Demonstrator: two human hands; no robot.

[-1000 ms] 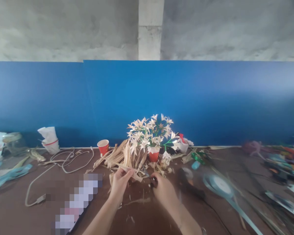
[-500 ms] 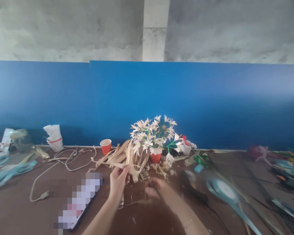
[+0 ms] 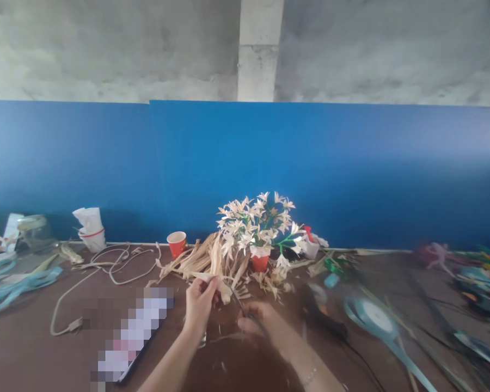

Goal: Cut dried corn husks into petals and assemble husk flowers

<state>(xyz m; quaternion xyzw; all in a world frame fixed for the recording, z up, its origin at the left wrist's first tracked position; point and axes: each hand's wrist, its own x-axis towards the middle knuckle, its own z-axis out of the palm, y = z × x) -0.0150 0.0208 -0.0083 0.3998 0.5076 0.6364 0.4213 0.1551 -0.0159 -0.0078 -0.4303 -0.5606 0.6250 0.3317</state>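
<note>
My left hand (image 3: 202, 302) pinches a pale strip of dried corn husk (image 3: 200, 276) between thumb and fingers, just in front of the husk pile. Closed around the handles of dark scissors (image 3: 237, 296) is my right hand (image 3: 259, 320); the blades point up and left toward the husk at my left fingertips. Whether they touch it I cannot tell. Behind both hands lies a heap of dried husks (image 3: 191, 258). A bunch of white husk flowers (image 3: 249, 223) on green stems rises from a red paper cup (image 3: 260, 263).
To the left are a red cup (image 3: 176, 245), a white cable (image 3: 126, 280), a pixelated flat object (image 3: 136, 332) and blue ribbon (image 3: 28, 288). At right lie a black glue gun (image 3: 322, 316) with its cord and a ribbon roll (image 3: 371, 318). A blue partition (image 3: 269, 152) stands behind.
My right hand has shifted slightly left, and the scissors' blades now show clearly, pointing toward the husk. My left hand has moved a little to the right, still pinching the strip.
</note>
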